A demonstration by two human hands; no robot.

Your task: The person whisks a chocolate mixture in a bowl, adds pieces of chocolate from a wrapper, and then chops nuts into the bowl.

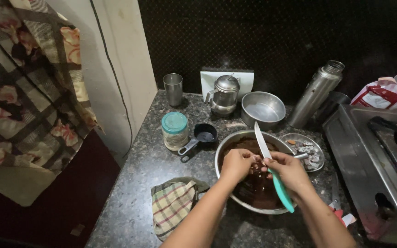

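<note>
Gripping a white-bladed knife with a teal plastic handle [272, 167], the right hand [290, 171] holds it over the round steel mixing bowl of dark brown batter [235, 140]. The knife's long axis runs steeply, blade tip pointing up and away toward the back wall, handle end pointing down toward the person. The left hand [236, 164] is closed, fingers pinched around something small and dark beside the blade, over the batter.

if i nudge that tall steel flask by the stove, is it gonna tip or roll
Probably tips easily: the steel flask is tall and narrow, and already leans against the dark pot behind it. Once down, its round body would likely roll on the granite counter. The polished metal also looks smooth, so it may be slippery to grip.
</note>
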